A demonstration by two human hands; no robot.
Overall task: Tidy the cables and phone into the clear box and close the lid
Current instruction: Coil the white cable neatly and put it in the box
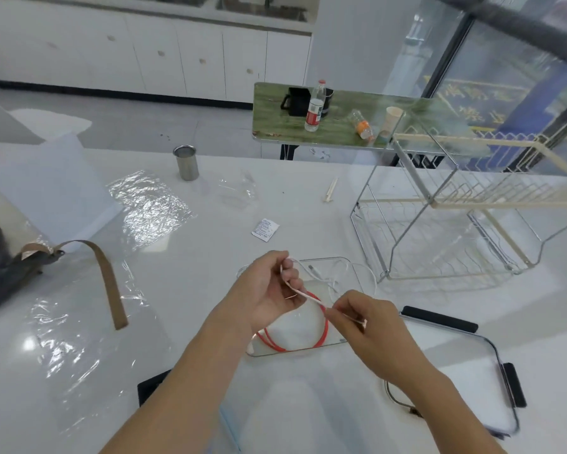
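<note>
We have the white cable (311,298) in hand above the clear box (351,267), which sits at the middle of the white table (210,244), and we judge the step to be the gathering of this cable into a bundle before it goes in. Our left hand (269,290) grips a few turns of it in curled fingers, while our right hand (364,326), at about four o'clock from the left, pinches a short straight run between thumb and fingertips, so the piece between our hands is drawn taut. The rest of the cable trails off toward twelve o'clock, its plug (315,271) and loose loops lying in or over the far end of the box; through the clear wall we cannot tell which. It is thin and limp, and will likely spring open if released loosely. A red cable (295,339) already lies coiled in the near half of the box. Next, we think, the loose tail must be wound in and the bundle lowered beside the red coil without dragging it out. The lid (465,365), clear with black clips, lies apart at four o'clock from the box. A dark flat thing (151,388) at seven o'clock may be the phone, half hidden by our left forearm. Farther out stand a wire rack (456,231) at two o'clock and a metal cup (186,162) at eleven o'clock.
</note>
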